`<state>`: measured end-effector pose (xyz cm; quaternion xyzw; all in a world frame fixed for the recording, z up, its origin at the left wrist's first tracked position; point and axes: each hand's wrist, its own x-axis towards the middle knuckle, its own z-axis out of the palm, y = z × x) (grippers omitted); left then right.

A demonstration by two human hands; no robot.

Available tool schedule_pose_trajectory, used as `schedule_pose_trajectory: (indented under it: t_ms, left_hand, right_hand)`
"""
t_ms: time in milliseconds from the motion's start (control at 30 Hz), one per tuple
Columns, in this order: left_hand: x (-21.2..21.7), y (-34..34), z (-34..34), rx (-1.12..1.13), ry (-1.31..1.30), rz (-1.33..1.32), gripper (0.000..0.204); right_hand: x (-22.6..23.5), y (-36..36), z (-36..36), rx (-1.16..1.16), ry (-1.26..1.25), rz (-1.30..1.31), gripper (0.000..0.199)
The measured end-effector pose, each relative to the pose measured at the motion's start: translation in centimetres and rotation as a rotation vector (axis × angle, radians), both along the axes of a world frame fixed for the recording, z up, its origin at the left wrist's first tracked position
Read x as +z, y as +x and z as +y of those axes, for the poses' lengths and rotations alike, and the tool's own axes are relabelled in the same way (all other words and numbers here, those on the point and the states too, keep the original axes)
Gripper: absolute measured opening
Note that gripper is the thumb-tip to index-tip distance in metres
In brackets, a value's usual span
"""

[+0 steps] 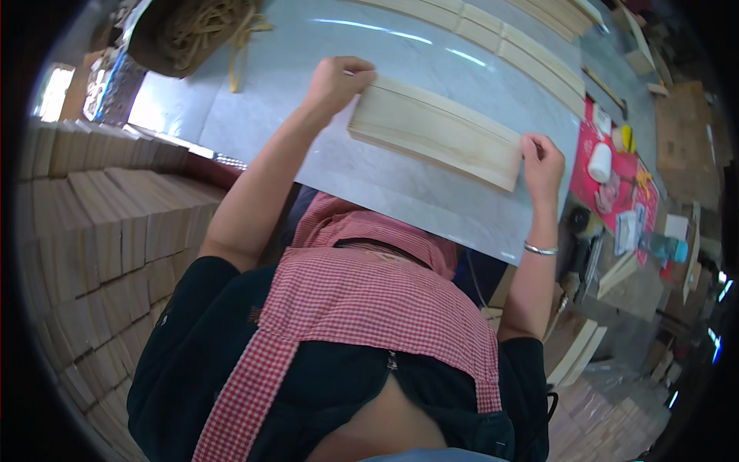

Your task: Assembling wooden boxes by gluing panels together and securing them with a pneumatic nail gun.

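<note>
A pale wooden board (435, 138) lies crosswise before me over the grey table (346, 173), with a thin line running along its far edge. Whether it is one piece or several thin ones together I cannot tell. My left hand (337, 83) is closed at its far left corner, thumb and fingers pinched on the edge. At the right end my right hand (543, 165), below a silver bracelet, grips the board with bent fingers.
Long pale wood strips (481, 35) lie along the table's far side. A box of wood shavings (202, 35) stands far left. To the right are a red cloth (589, 146), a white bottle (600, 162) and yellow tape (627, 139). Stacked wooden boards (108, 231) rise at my left.
</note>
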<state>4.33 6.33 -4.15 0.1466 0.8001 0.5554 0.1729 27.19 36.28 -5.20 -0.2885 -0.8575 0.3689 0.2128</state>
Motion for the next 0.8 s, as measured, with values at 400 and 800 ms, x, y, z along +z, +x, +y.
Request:
schedule_pose_trajectory:
  t_ms: [400, 800]
  left_hand:
    - [0.6, 2.1, -1.6, 0.042, -0.021, -0.063, 0.033]
    - [-0.4, 4.3, -2.3, 0.075, -0.007, -0.052, 0.034]
  right_hand:
    - [0.2, 2.0, -2.3, -0.144, -0.110, 0.039, 0.017]
    - [0.5, 3.3, -5.0, -0.130, 0.020, 0.029, 0.019]
